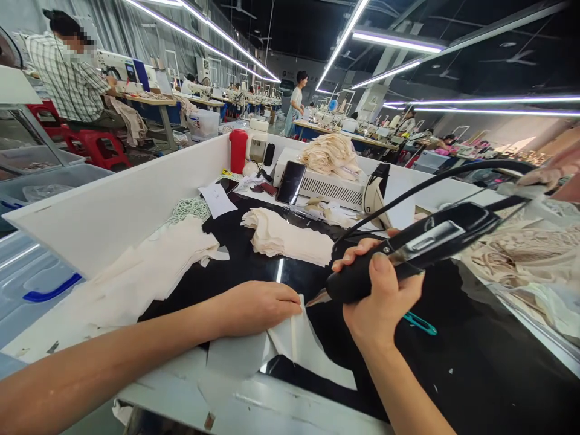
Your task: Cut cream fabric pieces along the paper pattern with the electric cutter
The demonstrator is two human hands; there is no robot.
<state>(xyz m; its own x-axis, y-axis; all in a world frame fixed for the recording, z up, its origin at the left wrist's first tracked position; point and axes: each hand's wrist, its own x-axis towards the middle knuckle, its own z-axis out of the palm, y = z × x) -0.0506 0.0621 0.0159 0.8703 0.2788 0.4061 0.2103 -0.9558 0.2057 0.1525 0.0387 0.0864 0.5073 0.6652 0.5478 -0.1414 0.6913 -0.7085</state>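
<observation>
Black tool (412, 246) gripped by right hand (378, 296), cloth piece (319, 355) pinched by left hand (263, 307)

A long hall was filled with rows of sewing tables (154, 99) and was lit by strip lights (399, 41). At the left, a co-worker (67, 84) in a checked shirt was seated near red stools (102, 145). In the foreground, a workbench (176, 393) was mostly covered by a black sheet (480, 356) and was edged by a white board (104, 223) on the left.

A broad stack of pale cloth (136, 260) was laid along that side. At the back, a crumpled pile of cream cloth (330, 156) was set on a white box (333, 187). A folded cream bundle (290, 234) was placed mid-sheet, beyond both hands.

The cloth piece was spread near the front edge of the workbench, and its upper corner was caught between the left thumb and fingers. The black tool was clasped firmly in the right hand, its front end held near that corner; whether contact was made could not be told. A cable (453, 169) was looped above it.

A red cup (238, 151) was stood at the back, and a phone (291, 182) was propped by the white box. A small teal object (421, 324), partly hidden, was left beside the right wrist.
</observation>
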